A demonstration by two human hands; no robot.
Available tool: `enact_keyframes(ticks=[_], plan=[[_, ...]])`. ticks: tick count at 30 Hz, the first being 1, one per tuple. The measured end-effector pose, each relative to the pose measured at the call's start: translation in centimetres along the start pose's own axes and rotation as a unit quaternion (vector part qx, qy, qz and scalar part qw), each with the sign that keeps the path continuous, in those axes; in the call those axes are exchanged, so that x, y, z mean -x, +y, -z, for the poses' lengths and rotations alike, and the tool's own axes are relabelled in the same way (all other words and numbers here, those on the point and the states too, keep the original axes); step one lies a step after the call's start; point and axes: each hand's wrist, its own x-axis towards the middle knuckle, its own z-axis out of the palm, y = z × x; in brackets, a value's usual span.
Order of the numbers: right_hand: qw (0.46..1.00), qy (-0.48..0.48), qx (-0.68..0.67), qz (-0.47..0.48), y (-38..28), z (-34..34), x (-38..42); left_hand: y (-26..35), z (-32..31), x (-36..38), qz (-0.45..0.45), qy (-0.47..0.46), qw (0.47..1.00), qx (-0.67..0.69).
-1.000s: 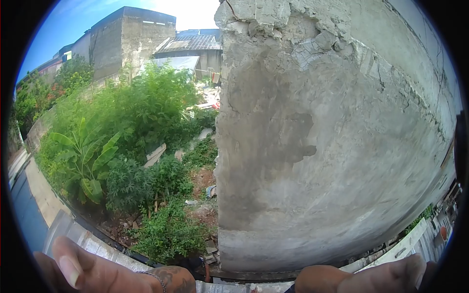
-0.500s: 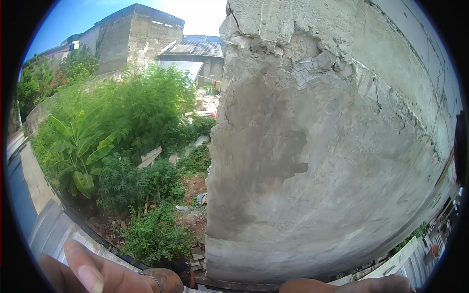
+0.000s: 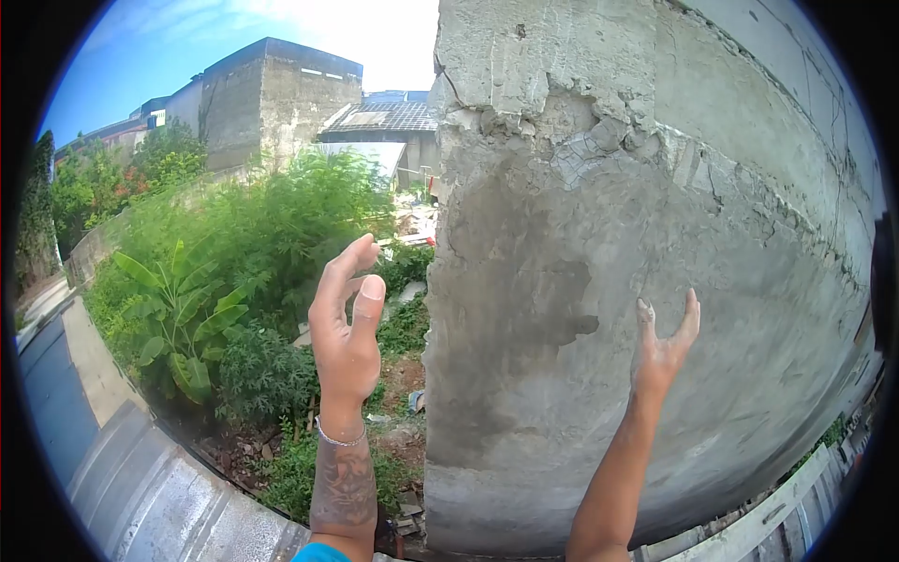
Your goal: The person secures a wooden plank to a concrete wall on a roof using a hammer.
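Observation:
My left hand (image 3: 348,323) is raised in front of the green plants, left of the wall's edge. Its thumb and curled fingers stand apart with nothing between them. A beaded bracelet (image 3: 339,433) circles the wrist above a tattooed forearm. On the right, my right hand (image 3: 663,347) is held up before the grey plastered wall (image 3: 524,412), thumb and finger spread and empty. Whether its fingertips touch the plaster cannot be made out. A darker patch (image 3: 552,300) marks the wall between my hands, and wire mesh (image 3: 582,155) shows in the broken plaster higher up.
Corrugated metal roofing (image 3: 178,496) lies at the lower left. Banana leaves (image 3: 192,314) and bushes grow beyond it. A concrete building (image 3: 281,103) and a tiled roof (image 3: 384,116) stand behind. Pale boards (image 3: 777,506) run along the wall's foot at the lower right.
Both my hands have risen from the bottom edge into the middle of the view, showing the forearms. The scene has shifted slightly right and down.

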Motion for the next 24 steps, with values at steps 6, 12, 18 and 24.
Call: enact_keyframes(ticks=[6,12,18,24], plan=[[0.968,-0.102,0.219,-0.063,5.0,-2.0,1.3,-5.2,-1.2,1.0,0.105,-0.194,0.956,-0.192],[0.966,-0.081,0.244,-0.019,6.2,-2.7,1.9,-5.8,-3.0,1.8,0.088,-0.257,0.932,-0.239],[0.968,-0.07,0.242,0.005,6.7,-2.9,2.1,-5.7,-3.0,1.5,0.106,-0.246,0.932,-0.243],[0.964,-0.068,0.255,-0.004,6.9,-2.9,2.2,-5.6,-3.4,1.4,0.087,-0.227,0.937,-0.252]])
